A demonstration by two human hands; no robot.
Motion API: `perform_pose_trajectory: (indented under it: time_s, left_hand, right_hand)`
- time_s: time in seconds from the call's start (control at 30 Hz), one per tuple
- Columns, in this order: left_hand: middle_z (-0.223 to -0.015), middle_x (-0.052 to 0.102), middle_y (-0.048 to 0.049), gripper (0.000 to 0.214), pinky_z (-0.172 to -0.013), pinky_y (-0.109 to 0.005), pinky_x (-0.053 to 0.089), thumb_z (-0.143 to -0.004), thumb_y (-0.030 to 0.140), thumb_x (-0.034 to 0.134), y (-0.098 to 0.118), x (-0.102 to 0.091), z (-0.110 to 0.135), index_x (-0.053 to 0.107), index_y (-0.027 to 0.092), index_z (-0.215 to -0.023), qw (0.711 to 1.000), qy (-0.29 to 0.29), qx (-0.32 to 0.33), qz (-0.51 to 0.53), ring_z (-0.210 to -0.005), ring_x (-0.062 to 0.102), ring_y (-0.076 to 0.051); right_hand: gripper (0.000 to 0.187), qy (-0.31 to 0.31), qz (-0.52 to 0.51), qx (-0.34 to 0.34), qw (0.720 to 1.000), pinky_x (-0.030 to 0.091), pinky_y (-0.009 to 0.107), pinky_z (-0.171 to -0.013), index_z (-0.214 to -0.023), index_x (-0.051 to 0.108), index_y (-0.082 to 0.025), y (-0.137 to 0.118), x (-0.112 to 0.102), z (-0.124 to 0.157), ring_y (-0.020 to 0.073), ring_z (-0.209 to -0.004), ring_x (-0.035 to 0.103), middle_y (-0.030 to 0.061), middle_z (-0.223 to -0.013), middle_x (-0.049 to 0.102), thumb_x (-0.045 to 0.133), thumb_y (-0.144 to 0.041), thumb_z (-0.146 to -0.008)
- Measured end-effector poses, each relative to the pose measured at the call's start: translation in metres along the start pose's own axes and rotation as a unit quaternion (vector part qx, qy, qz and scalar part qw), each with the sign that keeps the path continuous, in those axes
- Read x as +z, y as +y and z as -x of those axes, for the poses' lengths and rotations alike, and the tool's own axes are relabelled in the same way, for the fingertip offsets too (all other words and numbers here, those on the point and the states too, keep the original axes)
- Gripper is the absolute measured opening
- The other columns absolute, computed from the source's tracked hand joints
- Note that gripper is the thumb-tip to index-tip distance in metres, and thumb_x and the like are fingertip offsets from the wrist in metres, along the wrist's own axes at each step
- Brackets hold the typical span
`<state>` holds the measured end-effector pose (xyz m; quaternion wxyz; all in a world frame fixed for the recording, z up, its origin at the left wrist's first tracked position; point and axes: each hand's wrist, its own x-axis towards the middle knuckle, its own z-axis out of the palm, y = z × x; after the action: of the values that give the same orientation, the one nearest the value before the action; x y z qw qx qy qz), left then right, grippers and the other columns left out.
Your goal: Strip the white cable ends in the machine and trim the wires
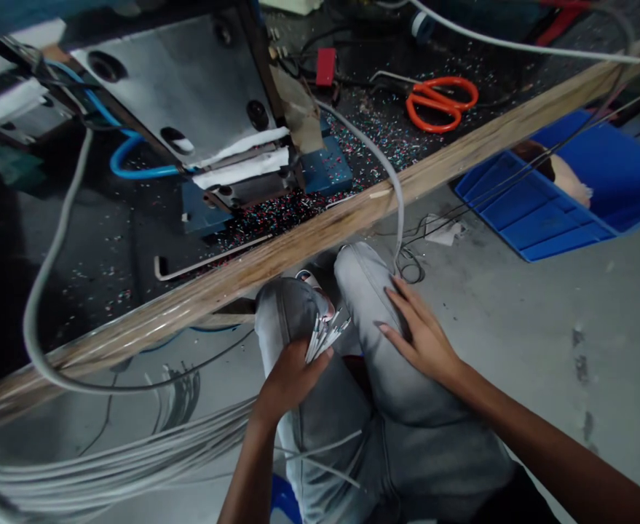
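My left hand [291, 380] is closed around a bundle of thin grey cables [150, 453]. Their stripped, light-coloured ends [325, 338] fan out past my thumb above the left knee. From the hand the bundle runs off to the lower left, and a few loose strands lie across my thigh. My right hand [423, 336] rests on my other leg in grey jeans [371, 298], fingers apart, holding nothing I can see. A thicker grey cable [393, 178] hangs over the bench edge and reaches down close to its fingertips.
A metal machine block [188, 80] stands on the dark bench behind a wooden edge strip [298, 236]. Orange-handled scissors [440, 103], a hex key [210, 260] and many coloured scraps [276, 212] lie there. A blue bin [560, 193] sits on the floor at right.
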<state>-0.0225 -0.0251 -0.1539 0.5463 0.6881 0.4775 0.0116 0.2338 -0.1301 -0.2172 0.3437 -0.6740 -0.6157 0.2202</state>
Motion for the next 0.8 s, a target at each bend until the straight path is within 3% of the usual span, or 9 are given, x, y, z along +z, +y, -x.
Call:
perform_pose_trajectory:
  time_s: [0.07, 0.1, 0.17, 0.27, 0.37, 0.5, 0.57, 0.8]
  left_hand:
    - [-0.084, 0.069, -0.0009, 0.028, -0.086, -0.042, 0.054, -0.100, 0.042, 0.066, 0.003, -0.002, 0.001, 0.069, 0.017, -0.090, 1.000, 0.014, 0.005, 0.017, -0.085, 0.068, -0.022]
    - [-0.080, 0.067, 0.0002, 0.029, -0.080, -0.039, 0.054, -0.099, 0.043, 0.066, 0.004, -0.003, 0.003, 0.067, 0.017, -0.086, 0.999, 0.022, 0.004, 0.028, -0.080, 0.067, -0.021]
    - [-0.071, 0.061, 0.0026, 0.034, -0.063, -0.031, 0.050, -0.098, 0.046, 0.065, 0.009, -0.004, 0.008, 0.063, 0.017, -0.080, 0.998, 0.039, -0.003, 0.057, -0.064, 0.060, -0.016]
    - [-0.060, 0.053, 0.0053, 0.039, -0.048, -0.026, 0.039, -0.099, 0.052, 0.060, 0.020, -0.003, 0.022, 0.059, 0.018, -0.078, 0.992, 0.065, -0.003, 0.111, -0.048, 0.048, -0.012]
    - [-0.058, 0.052, 0.0057, 0.039, -0.047, -0.024, 0.039, -0.100, 0.051, 0.060, 0.038, 0.001, 0.041, 0.058, 0.018, -0.078, 0.983, 0.078, 0.023, 0.162, -0.046, 0.047, -0.010]
    - [-0.067, 0.056, 0.0039, 0.038, -0.046, -0.021, 0.040, -0.102, 0.051, 0.060, 0.065, 0.007, 0.066, 0.058, 0.018, -0.083, 0.969, 0.097, 0.052, 0.222, -0.048, 0.050, -0.008]
    - [-0.067, 0.056, 0.0040, 0.039, -0.044, -0.020, 0.040, -0.101, 0.053, 0.062, 0.073, 0.008, 0.074, 0.058, 0.019, -0.083, 0.962, 0.106, 0.061, 0.244, -0.047, 0.050, -0.008]
    - [-0.062, 0.059, 0.0042, 0.037, -0.044, -0.021, 0.040, -0.098, 0.053, 0.067, 0.077, 0.007, 0.080, 0.062, 0.019, -0.084, 0.952, 0.121, 0.066, 0.274, -0.044, 0.052, -0.008]
  right_hand:
    - [0.023, 0.002, -0.043, -0.040, 0.998, 0.037, 0.058, -0.127, -0.107, 0.072, -0.022, -0.013, 0.002, -0.013, 0.0326, -0.151, 0.047, 0.0152, -0.158, 0.055, 0.057, -0.038, -0.103]
    - [0.024, -0.002, -0.069, -0.057, 0.996, 0.042, 0.056, -0.123, -0.087, 0.070, -0.023, -0.020, 0.002, -0.019, 0.0320, -0.144, 0.056, 0.0134, -0.148, 0.064, 0.057, -0.037, -0.103]
    - [0.035, -0.010, -0.124, -0.071, 0.990, 0.053, 0.052, -0.112, -0.069, 0.060, -0.024, -0.039, 0.003, -0.028, 0.0295, -0.124, 0.070, 0.0110, -0.131, 0.075, 0.057, -0.034, -0.102]
    - [0.028, -0.015, -0.205, -0.048, 0.977, 0.060, 0.040, -0.096, -0.078, 0.063, -0.023, -0.073, 0.001, -0.034, 0.0224, -0.104, 0.075, 0.0083, -0.114, 0.079, 0.055, -0.028, -0.104]
    - [0.017, -0.026, -0.270, -0.016, 0.962, 0.061, 0.029, -0.082, -0.101, 0.070, -0.021, -0.109, -0.006, -0.033, 0.0174, -0.095, 0.075, 0.0051, -0.104, 0.078, 0.054, -0.025, -0.106]
    - [0.016, -0.038, -0.383, 0.024, 0.923, 0.058, 0.025, -0.077, -0.096, 0.069, -0.021, -0.145, -0.022, -0.029, 0.0145, -0.089, 0.072, 0.0035, -0.104, 0.075, 0.058, -0.029, -0.105]
    - [0.011, -0.036, -0.420, 0.025, 0.907, 0.056, 0.024, -0.077, -0.096, 0.068, -0.022, -0.155, -0.028, -0.029, 0.0134, -0.088, 0.070, 0.0009, -0.100, 0.072, 0.062, -0.028, -0.102]
    - [0.012, 0.004, -0.413, 0.003, 0.911, 0.052, 0.023, -0.071, -0.092, 0.069, -0.024, -0.165, -0.037, -0.040, 0.0110, -0.079, 0.066, -0.0025, -0.090, 0.069, 0.064, -0.028, -0.101]
